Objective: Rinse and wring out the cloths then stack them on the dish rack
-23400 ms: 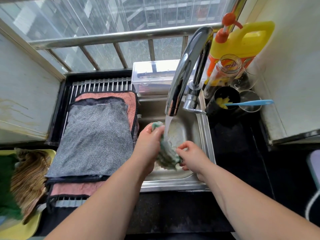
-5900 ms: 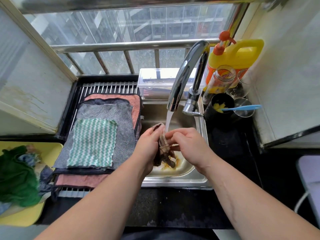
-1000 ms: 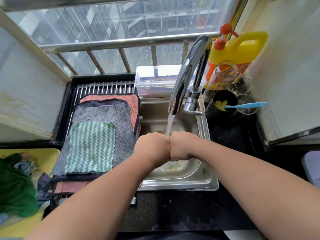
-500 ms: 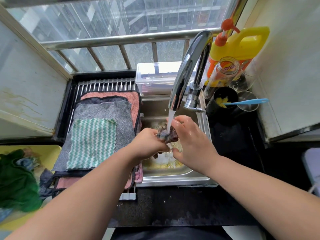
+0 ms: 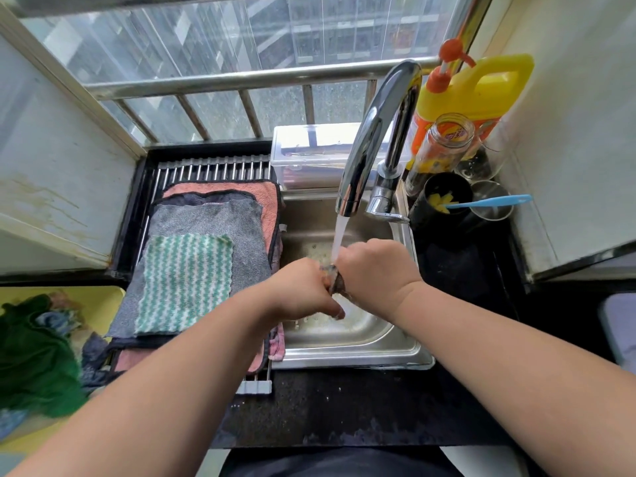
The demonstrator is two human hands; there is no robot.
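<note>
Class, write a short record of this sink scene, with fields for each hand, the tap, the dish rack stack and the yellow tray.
left hand: grips one end of a dark cloth over the sink
right hand: grips the other end of the dark cloth
tap: running; the water stream lands where the hands meet
dish rack: pink cloth lowest in view, grey cloth above it, green-and-white cloth on top
yellow tray: heap of cloths, a dark green cloth uppermost

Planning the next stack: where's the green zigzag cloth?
Head view, left of the sink: the green zigzag cloth lies atop the grey cloth on the dish rack.
</note>
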